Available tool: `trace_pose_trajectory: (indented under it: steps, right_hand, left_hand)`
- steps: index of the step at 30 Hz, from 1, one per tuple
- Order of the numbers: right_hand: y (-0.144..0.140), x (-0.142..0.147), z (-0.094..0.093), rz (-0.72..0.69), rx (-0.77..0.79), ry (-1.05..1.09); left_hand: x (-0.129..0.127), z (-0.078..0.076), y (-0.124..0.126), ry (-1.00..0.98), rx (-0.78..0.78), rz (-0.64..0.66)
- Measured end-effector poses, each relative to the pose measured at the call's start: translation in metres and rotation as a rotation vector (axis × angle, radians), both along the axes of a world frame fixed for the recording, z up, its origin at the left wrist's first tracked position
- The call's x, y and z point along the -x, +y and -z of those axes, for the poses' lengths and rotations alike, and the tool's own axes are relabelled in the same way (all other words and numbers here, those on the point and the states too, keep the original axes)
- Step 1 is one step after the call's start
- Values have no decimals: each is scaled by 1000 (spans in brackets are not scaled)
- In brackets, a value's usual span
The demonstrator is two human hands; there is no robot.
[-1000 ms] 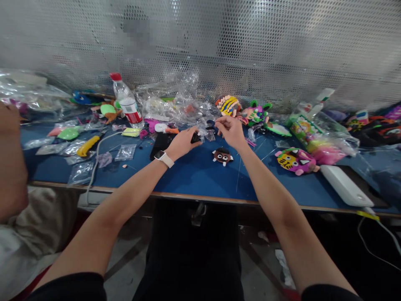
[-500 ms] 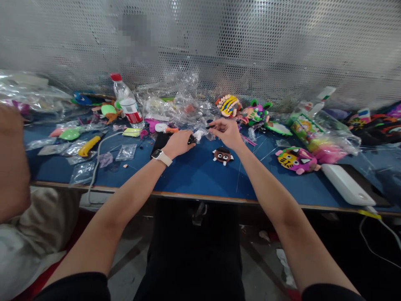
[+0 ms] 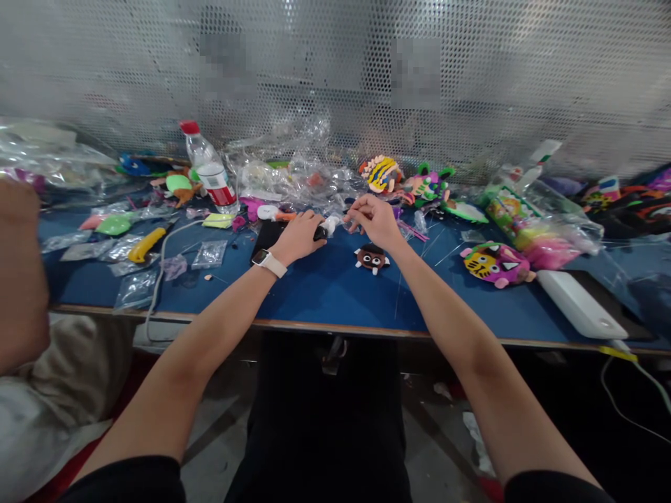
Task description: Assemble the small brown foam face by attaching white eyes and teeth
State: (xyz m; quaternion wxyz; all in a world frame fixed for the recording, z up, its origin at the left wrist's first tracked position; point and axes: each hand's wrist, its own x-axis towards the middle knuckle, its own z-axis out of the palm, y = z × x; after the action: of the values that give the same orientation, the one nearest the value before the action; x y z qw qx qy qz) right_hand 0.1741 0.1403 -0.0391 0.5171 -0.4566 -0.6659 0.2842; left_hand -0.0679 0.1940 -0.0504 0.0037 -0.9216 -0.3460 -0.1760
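Item: small black piece (image 3: 320,233), held over the blue desk (image 3: 325,293) at mid-depth, just in front of the crumpled clear plastic wrappers (image 3: 293,171). It sits at the tips of the left hand (image 3: 300,237), whose fingers (image 3: 314,225) are closed around it, thumb side toward the right hand. Directly against its right end lies a small white lump (image 3: 331,223), between the two hands; whether it is joined to the black piece cannot be told. The right hand (image 3: 373,220) is just beside it, fingers (image 3: 352,213) curled together and pinched on something too small to make out. Appearance of the black piece: dark, matt, short, mostly covered by the hand; finer detail is not legible. A pale wristwatch (image 3: 268,262) is on the left wrist. Adjacent: a flat black pad (image 3: 266,234) under the left hand's far side; a brown craft face with white teeth (image 3: 371,258) lying on the desk just nearer than the right hand; a yellow and pink tiger face (image 3: 490,262) well to the right; a water bottle with red cap (image 3: 207,168) upright at the left rear; a yellow-handled cutter (image 3: 149,242) at the left. Another person's arm (image 3: 18,279) is at the far left edge.
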Motion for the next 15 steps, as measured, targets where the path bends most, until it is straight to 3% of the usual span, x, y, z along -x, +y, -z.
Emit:
trace_pose_trajectory:
  steps: [6, 10, 15]
  right_hand:
    - [-4, 3, -4, 55, -64, -82]
    - [-6, -3, -10, 11, -155, -163]
    - [-43, -11, -19, 4, -103, -342]
  left_hand:
    - [-10, -10, -15, -81, -22, 120]
    - [-21, -9, -27, -117, 14, 243]
    - [-29, -2, -33, -139, 77, 341]
